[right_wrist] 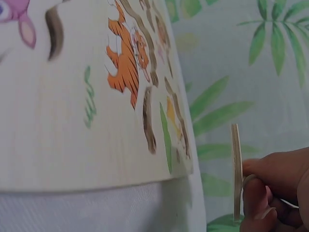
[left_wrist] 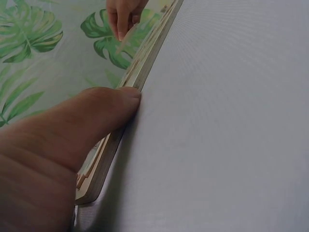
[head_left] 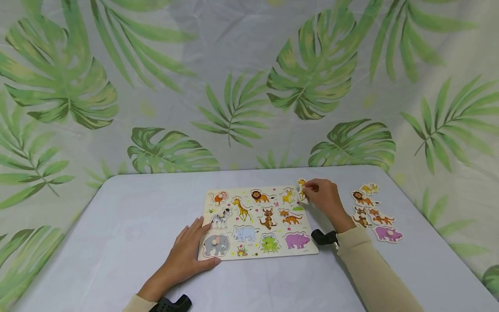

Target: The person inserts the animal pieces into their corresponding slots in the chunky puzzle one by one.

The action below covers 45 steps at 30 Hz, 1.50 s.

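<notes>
A wooden animal puzzle board (head_left: 230, 256) lies flat on the table, printed with animals in shaped outlines. My left hand (head_left: 189, 249) rests at its left side with fairly straight fingers, the thumb (left_wrist: 113, 106) pressing on the near edge. Beside the board's far right corner, my right hand (head_left: 325, 197) pinches a giraffe puzzle piece (head_left: 302, 190) by its back. In the right wrist view the giraffe piece (right_wrist: 236, 174) is upright and edge-on, apart from the board. An elephant piece (head_left: 216, 246) with a knob sits in the board's near left corner.
Right of the board lie several loose pieces: a yellow animal (head_left: 369, 188), a lion (head_left: 363, 199), a kangaroo (head_left: 361, 217), a tiger (head_left: 381, 217) and a purple hippo (head_left: 388, 234). A leaf-print cloth (head_left: 234, 108) hangs behind the white table (head_left: 128, 225).
</notes>
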### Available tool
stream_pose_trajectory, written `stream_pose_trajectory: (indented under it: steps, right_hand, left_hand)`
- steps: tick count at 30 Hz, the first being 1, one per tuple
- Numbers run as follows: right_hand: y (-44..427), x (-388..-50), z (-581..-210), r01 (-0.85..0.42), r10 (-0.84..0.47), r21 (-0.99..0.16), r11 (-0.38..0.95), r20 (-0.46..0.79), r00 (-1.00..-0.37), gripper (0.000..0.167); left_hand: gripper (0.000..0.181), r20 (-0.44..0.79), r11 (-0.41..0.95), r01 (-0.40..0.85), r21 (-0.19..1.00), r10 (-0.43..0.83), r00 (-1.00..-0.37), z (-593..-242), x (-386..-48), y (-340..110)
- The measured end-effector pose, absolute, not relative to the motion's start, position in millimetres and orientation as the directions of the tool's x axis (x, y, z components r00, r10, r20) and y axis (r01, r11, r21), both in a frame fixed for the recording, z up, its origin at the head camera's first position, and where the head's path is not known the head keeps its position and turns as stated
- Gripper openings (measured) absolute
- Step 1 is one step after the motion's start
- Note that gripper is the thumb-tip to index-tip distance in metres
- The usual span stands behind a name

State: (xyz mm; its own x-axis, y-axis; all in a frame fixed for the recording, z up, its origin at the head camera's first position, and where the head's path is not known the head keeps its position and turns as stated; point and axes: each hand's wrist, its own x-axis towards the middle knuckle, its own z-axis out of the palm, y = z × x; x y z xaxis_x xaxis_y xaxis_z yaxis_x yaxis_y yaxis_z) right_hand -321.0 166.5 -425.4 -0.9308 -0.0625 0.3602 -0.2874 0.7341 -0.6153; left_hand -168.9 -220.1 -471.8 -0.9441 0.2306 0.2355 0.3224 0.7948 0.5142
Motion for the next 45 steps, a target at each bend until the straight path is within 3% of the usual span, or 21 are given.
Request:
stream_pose_trajectory:
  steps: [14, 45]
  right_hand:
    - [146, -319, -424, -0.392, -0.176, -0.584, 0.711, 0.392, -0.903, 0.013]
    - [98, -318, -421, -0.496, -0.289, -0.586, 0.641, 0.414, -0.863, 0.011]
  left_hand:
    - [0.095, 0.250, 0.788, 0.332, 0.518, 0.231, -0.940, -471, -168, -219]
    - [0.096, 0.249, 0.794, 0.339, 0.504, 0.242, -0.938, -472, -170, -220]
